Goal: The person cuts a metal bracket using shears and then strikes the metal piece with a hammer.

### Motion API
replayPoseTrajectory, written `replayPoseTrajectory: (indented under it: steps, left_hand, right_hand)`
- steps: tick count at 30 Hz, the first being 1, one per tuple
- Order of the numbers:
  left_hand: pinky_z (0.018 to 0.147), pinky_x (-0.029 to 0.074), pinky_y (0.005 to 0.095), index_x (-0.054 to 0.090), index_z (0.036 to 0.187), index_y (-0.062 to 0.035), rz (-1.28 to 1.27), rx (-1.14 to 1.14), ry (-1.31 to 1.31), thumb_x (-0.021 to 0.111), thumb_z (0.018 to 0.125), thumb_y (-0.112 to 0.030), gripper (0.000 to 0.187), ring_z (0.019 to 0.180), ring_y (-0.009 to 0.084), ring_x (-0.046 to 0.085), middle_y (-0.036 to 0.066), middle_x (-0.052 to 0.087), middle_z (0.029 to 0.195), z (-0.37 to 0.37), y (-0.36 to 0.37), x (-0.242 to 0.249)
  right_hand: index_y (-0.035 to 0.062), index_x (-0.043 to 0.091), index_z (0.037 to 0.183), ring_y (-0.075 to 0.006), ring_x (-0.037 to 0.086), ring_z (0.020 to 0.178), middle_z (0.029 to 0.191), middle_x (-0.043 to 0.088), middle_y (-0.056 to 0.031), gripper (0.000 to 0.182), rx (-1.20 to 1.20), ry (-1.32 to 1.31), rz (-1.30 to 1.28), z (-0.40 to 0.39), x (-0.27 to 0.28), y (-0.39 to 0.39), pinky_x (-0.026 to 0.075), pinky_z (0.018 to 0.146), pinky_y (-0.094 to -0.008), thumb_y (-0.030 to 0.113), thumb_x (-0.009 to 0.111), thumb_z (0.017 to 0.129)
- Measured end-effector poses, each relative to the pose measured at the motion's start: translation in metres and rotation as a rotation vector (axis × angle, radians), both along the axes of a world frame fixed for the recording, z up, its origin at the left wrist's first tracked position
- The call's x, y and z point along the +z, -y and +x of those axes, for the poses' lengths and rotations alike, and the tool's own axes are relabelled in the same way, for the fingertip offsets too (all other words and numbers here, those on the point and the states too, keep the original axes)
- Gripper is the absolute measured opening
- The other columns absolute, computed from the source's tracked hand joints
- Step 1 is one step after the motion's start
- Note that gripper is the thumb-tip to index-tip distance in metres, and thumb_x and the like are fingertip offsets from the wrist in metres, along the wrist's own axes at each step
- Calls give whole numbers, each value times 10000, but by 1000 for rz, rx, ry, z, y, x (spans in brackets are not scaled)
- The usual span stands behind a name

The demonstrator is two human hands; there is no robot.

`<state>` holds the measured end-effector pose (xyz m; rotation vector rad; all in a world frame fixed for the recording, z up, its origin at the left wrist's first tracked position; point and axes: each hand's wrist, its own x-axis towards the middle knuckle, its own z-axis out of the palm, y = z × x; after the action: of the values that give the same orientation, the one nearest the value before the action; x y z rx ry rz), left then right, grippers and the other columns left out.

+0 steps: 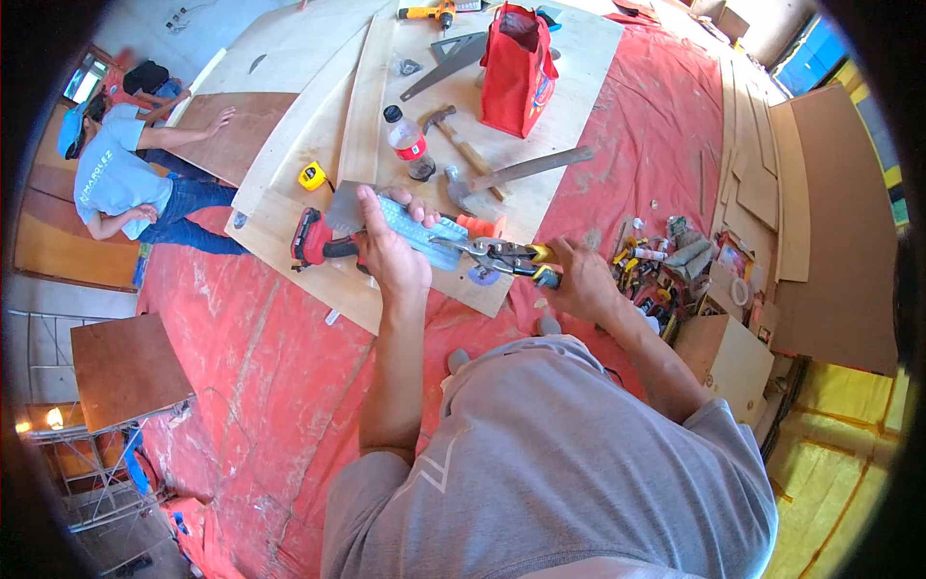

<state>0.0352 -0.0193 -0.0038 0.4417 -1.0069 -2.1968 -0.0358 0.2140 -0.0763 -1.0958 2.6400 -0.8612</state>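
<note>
Cutting or trimming of the metal strip (439,251) seems to be the step in hand. The strip is held up over the near edge of the surface (569,92), toward its near right corner. It is grasped by the left hand (399,259), with the thumb laid along the near side and the other fingers curled over the far edge. The handles of the snips (497,255) are clasped by the fingers of the right hand (582,280). The snips' blades are brought to the strip's right end, beyond the left fingertips; whether metal is already bitten cannot be told. For the next move, a steady left grip and a firm squeeze of the handles appear to be called for, with the left fingers kept clear of the blades. Behind the strip, a bottle (411,150) is stood on the surface, inward from the near edge.
</note>
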Motion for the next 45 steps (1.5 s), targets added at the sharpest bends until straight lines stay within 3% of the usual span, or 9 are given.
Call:
replayPoseTrajectory:
  steps: [4, 7, 19, 22, 26, 30, 34, 40, 45]
  left_hand:
    - [629, 415, 337, 483, 818, -69, -19, -6, 11, 394, 1005, -502, 480, 598, 181, 445, 47, 436, 639, 0, -3, 6]
    - [617, 416, 333, 487, 820, -66, 20, -16, 39, 412, 1003, -489, 468, 588, 182, 446, 49, 440, 642, -2, -2, -1]
    - [564, 434, 317, 497, 814, -48, -43, -18, 160, 463, 996, -455, 447, 586, 166, 488, 53, 468, 649, -9, -1, -10]
    - [541, 438, 305, 512, 789, -54, -169, -220, 199, 480, 991, -451, 447, 557, 157, 496, 44, 481, 623, -4, 8, -6]
    - [491, 431, 300, 530, 783, -58, -285, -288, 313, 499, 985, -443, 436, 495, 161, 502, 58, 498, 574, 2, 14, -3]
    - [565, 436, 334, 538, 831, -60, -69, -254, 173, 484, 982, -471, 442, 539, 177, 492, 47, 482, 600, 2, 33, -12]
    - [650, 436, 328, 529, 838, -83, 23, -281, 82, 478, 982, -475, 421, 611, 150, 480, 17, 465, 646, 2, 38, -14]
    - [709, 446, 348, 541, 844, -90, 40, -275, 38, 455, 987, -489, 433, 647, 164, 490, 25, 474, 666, 4, 24, -4]
    - [714, 453, 360, 551, 840, -85, -36, -295, 2, 435, 992, -499, 456, 632, 178, 497, 37, 489, 658, 9, 20, 1]
  right_hand:
    - [29, 568, 1032, -400, 633, 819, 875, 636, -206, 388, 9, 48, 65, -3, 0, 1, 497, 708, -487, 165, 682, 686]
    - [41, 566, 1002, -426, 631, 774, 820, 631, -203, 303, 72, 93, 59, -4, 5, -1, 498, 680, -516, 188, 660, 754]
    - [27, 647, 954, -361, 644, 713, 786, 640, -227, 273, 107, 295, 48, 13, -25, -8, 502, 654, -449, 178, 652, 726]
    - [25, 646, 940, -271, 612, 646, 711, 619, -158, 267, 276, 488, 0, 10, -24, -15, 480, 613, -389, 220, 650, 758]
    - [8, 626, 1028, -199, 563, 659, 692, 560, -44, 325, 399, 1125, 143, 7, 0, -36, 454, 618, -382, 275, 630, 843]
    - [3, 545, 1160, -192, 542, 828, 882, 580, -91, 396, 334, 728, 4, 17, 2, -40, 445, 730, -354, 202, 638, 831]
    - [-14, 522, 1212, -204, 582, 951, 1036, 614, -131, 524, 291, 765, -14, 21, -6, -46, 464, 827, -355, 185, 706, 764]
    - [-35, 468, 1310, -250, 576, 965, 1018, 598, -160, 661, 412, 600, -81, 30, -5, -41, 457, 858, -383, 205, 679, 732]
    - [-27, 446, 1341, -302, 586, 966, 1012, 598, -189, 712, 395, 762, -29, 35, 0, -38, 458, 850, -404, 247, 678, 726]
